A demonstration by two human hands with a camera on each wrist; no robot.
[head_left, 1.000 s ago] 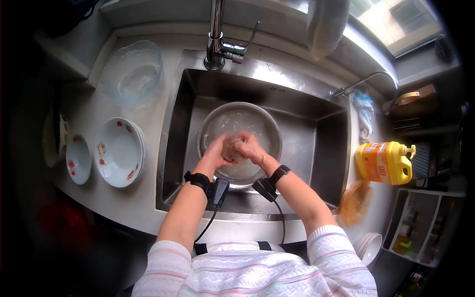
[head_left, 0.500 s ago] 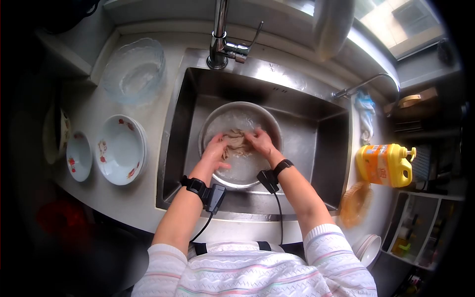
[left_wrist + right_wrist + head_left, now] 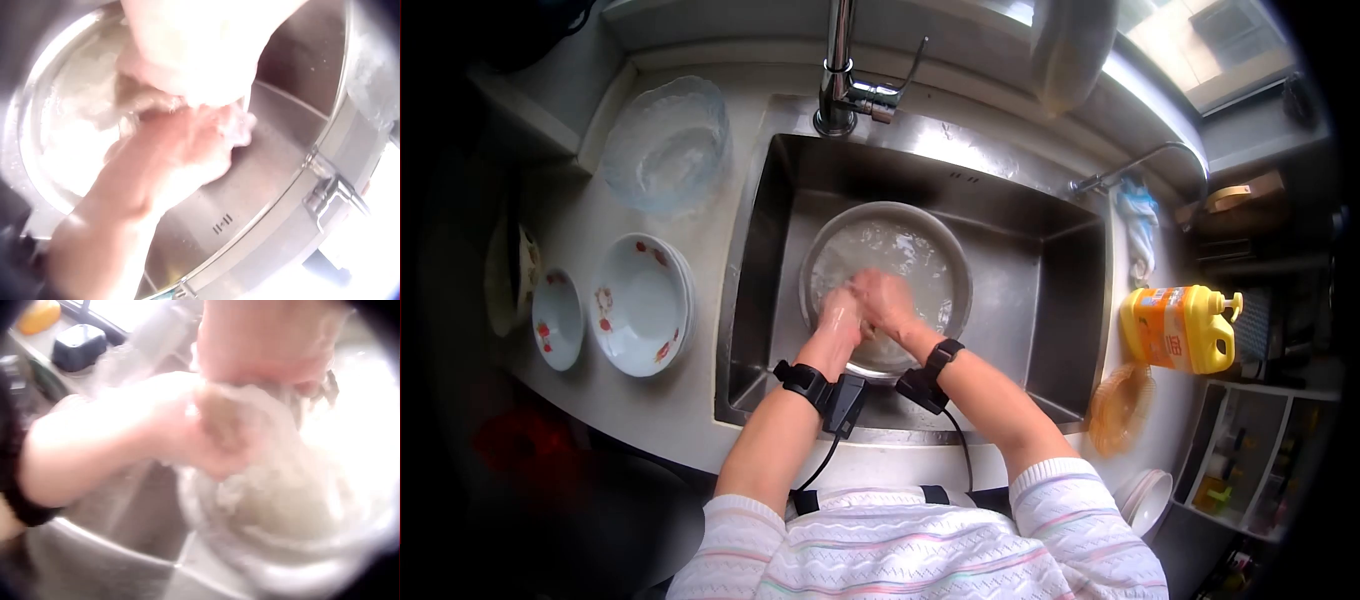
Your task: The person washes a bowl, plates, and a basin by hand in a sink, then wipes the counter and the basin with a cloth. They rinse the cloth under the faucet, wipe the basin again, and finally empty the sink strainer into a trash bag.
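Observation:
Both hands meet low over the left half of a round metal basin (image 3: 963, 290) of cloudy water. The left hand (image 3: 840, 312) curls its fingers round soft, wet beige-brown pieces (image 3: 222, 419), which show in the right wrist view. My right hand (image 3: 887, 300) presses against it from the right, fingers bent over the same clump; more of it (image 3: 331, 387) pokes out beneath that hand. Most of the clump is hidden by the hands, and motion blurs both wrist views. What kind of thing the pieces are, I cannot tell.
The basin stands in a steel sink (image 3: 1010, 300) under a tap (image 3: 836, 95). Left on the counter are a glass bowl (image 3: 668, 145) and stacked flowered bowls (image 3: 640, 305). To the right stand a yellow jug (image 3: 1180, 330), an amber dish (image 3: 1122, 410) and a cloth (image 3: 1138, 230).
Half a second ago the hands were apart with the beige pieces spread in the water between them. Now they have come together, gathering the pieces, slightly toward the basin's left.

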